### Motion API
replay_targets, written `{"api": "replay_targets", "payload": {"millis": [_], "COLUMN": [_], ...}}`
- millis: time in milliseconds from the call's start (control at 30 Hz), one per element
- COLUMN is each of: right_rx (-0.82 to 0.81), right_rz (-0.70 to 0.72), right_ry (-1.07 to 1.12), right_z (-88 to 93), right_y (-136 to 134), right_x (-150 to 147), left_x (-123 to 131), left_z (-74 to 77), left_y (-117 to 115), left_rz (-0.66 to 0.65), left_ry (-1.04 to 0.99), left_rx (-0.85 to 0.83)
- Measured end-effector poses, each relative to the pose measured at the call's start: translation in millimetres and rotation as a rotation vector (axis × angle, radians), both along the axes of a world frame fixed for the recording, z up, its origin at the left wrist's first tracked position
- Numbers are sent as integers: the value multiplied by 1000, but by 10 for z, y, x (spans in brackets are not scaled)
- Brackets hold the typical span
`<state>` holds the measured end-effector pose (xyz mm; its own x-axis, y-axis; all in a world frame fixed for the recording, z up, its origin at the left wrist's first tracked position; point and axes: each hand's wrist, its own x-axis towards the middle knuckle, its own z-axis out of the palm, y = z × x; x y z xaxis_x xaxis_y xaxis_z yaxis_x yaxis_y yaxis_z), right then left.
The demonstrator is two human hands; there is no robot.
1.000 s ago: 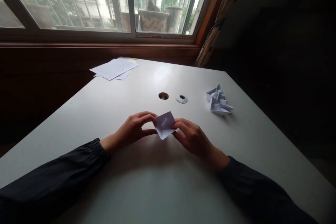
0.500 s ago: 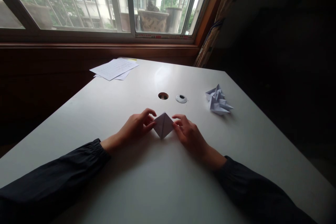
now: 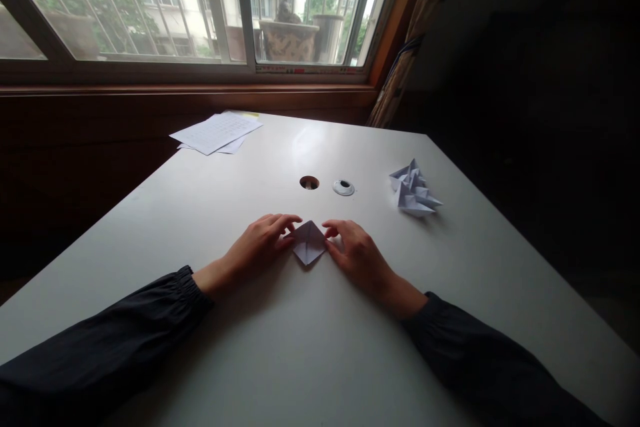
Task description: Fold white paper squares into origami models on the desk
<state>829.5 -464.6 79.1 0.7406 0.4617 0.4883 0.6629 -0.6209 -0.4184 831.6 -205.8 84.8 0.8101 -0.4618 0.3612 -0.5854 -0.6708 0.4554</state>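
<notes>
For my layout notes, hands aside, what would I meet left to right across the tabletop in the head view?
Loose paper sheets, small folded paper diamond, round white cover, cluster of folded paper pieces.

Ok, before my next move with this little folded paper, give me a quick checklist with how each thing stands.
1. Left hand at the folded paper's left corner: ok.
2. Right hand at its right corner: ok.
3. Folded pieces away from both hands: ok, off to the right.
4. Printed sheets out of the way: ok, at the table's far left.
5. Round hole covered: not ok, it's open.
6. Folded paper's underside neat: cannot tell, hidden.
</notes>
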Motion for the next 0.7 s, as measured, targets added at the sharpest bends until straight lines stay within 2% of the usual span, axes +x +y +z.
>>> {"api": "replay_targets", "payload": {"millis": [100,367,567,700], "right_rx": [-5,-135,-197,-220], "right_rz": [44,226,262,244], "right_ry": [-10,-22,-5,-9], "right_z": [15,63,137,147], "right_y": [-20,-87,-111,-113], "right_x": [-10,-88,-105,-132], "left_x": [-22,-60,-22,-18], "left_z": [22,61,99,107], "left_y": [40,214,136,115], "left_rz": [-56,-311,-354,-335], "left_ry": [1,-105,-139,-186], "left_rx": [7,71,86,186]}}
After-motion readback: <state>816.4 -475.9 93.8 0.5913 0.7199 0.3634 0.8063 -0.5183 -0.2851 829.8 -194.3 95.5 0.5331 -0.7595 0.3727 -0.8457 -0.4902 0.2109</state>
